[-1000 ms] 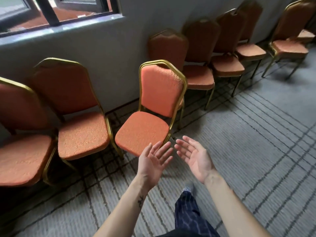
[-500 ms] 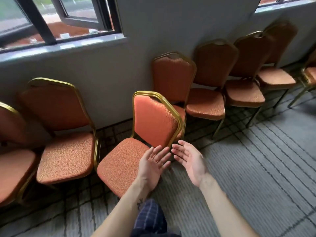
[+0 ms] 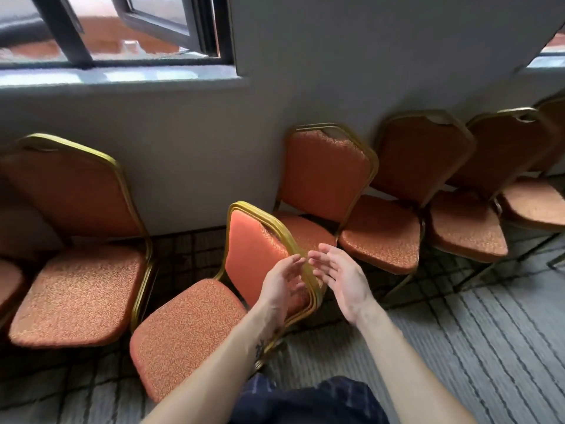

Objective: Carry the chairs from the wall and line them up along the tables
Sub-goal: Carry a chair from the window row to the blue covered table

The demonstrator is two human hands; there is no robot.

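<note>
At front chair back, L hand, R hand flank frame, loose-fingered.

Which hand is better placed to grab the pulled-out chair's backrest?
Left, probably: the left hand is open over the backrest edge of the nearest gold-framed orange padded chair, while the right hand is open just past that edge, apparently touching nothing.

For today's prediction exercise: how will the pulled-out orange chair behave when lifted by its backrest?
The chair is probably rigid: its gold frame looks metal. Lifted by the backrest, it would likely tilt seat-down, since the seat juts forward.
</note>
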